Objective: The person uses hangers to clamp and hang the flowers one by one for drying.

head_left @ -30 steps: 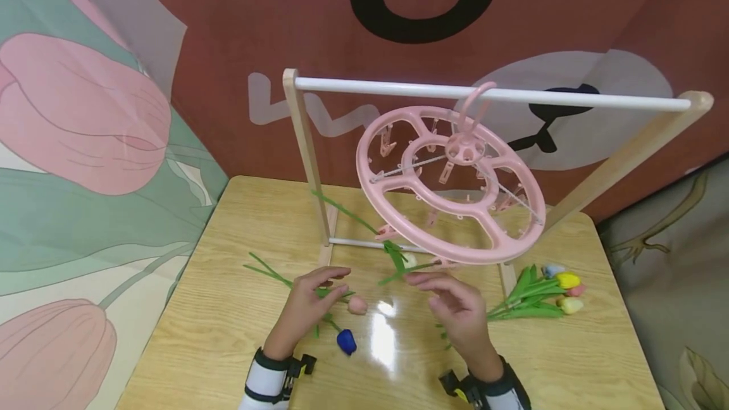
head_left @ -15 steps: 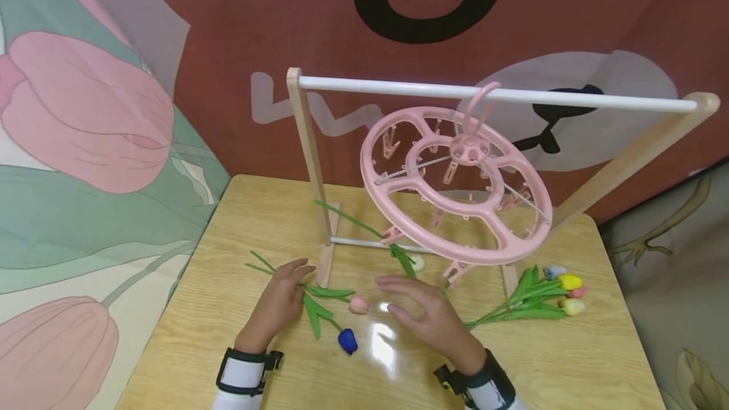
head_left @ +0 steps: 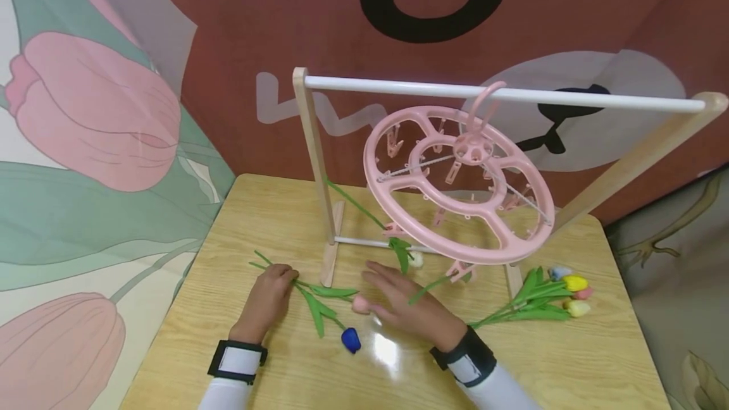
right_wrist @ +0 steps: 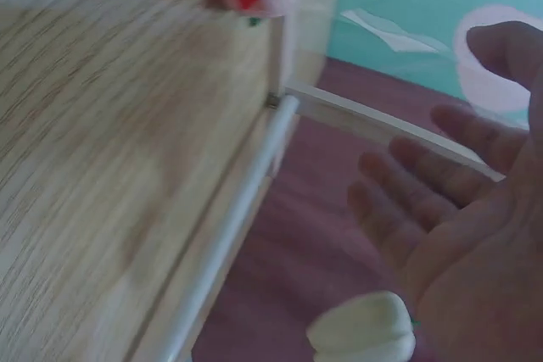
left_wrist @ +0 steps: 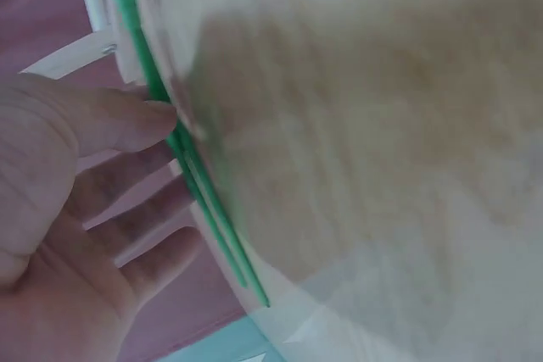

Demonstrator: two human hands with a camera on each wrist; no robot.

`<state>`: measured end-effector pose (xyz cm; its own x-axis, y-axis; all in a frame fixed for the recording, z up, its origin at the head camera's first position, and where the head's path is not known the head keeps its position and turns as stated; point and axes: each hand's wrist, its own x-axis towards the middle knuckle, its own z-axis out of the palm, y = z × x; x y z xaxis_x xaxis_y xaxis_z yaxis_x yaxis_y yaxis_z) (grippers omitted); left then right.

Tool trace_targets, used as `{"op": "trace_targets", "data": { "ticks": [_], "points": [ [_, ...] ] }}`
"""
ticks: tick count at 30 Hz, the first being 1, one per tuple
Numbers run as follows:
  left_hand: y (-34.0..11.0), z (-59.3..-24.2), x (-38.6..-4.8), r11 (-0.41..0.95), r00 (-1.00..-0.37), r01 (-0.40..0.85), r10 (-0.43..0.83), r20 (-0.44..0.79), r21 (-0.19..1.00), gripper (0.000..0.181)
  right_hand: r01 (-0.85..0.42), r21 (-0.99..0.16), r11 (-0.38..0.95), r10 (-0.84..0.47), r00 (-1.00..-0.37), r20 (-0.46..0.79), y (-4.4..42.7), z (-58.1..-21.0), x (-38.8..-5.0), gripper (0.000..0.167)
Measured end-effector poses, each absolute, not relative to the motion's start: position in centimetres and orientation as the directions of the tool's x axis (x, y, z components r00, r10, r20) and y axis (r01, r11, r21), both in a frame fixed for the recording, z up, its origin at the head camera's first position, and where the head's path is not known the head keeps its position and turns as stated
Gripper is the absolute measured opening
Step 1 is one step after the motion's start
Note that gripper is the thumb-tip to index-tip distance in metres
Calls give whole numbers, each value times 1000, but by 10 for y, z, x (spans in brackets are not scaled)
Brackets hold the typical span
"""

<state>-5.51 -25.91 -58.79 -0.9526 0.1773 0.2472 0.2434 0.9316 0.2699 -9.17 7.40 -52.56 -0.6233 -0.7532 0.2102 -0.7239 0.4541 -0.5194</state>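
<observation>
My left hand (head_left: 266, 299) is low over the table, pinching the crossed green stems (left_wrist: 182, 146) of two artificial tulips between thumb and fingers. One of them, a pink tulip (head_left: 360, 304), points toward my right hand; the other, a blue tulip (head_left: 350, 340), lies nearer me. My right hand (head_left: 407, 305) holds nothing, its fingers spread beside the pink bloom. Above it hangs a round pink clip hanger (head_left: 393, 204). One clip (head_left: 394, 229) grips a white tulip (head_left: 416, 259) by its stem; another clip (head_left: 460, 269) has a green stem (head_left: 428, 290) in it.
A wooden rack with a white top bar (head_left: 393, 86) carries the hanger, its left foot (head_left: 329, 266) near my left hand. On the right lies a bunch of tulips (head_left: 538, 296) in yellow, pink, blue and cream. A printed cloth (head_left: 228, 81) stands behind the table.
My left hand has moved left and down onto the stems. The right hand has moved left, to beside the pink tulip. The head view has shifted slightly.
</observation>
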Motion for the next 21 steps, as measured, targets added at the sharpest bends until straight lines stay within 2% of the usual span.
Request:
{"op": "trace_targets", "data": {
  "ticks": [4, 10, 21],
  "points": [
    [-263, -593, -57, 938, -941, 259, 192, 277, 229, 21, -706, -517, 484, -767, -627, 138, 73, -535, -98, 65],
    [-266, -594, -59, 948, -930, 272, 215, 299, 165, 16, -660, -527, 535, -780, -625, -10, 74, -544, -105, 61],
    [-256, -577, -57, 927, -894, 355, 298, 335, 123, 21, -657, -558, 507, -794, -607, -6, 71, -552, -106, 61]
  ]
}}
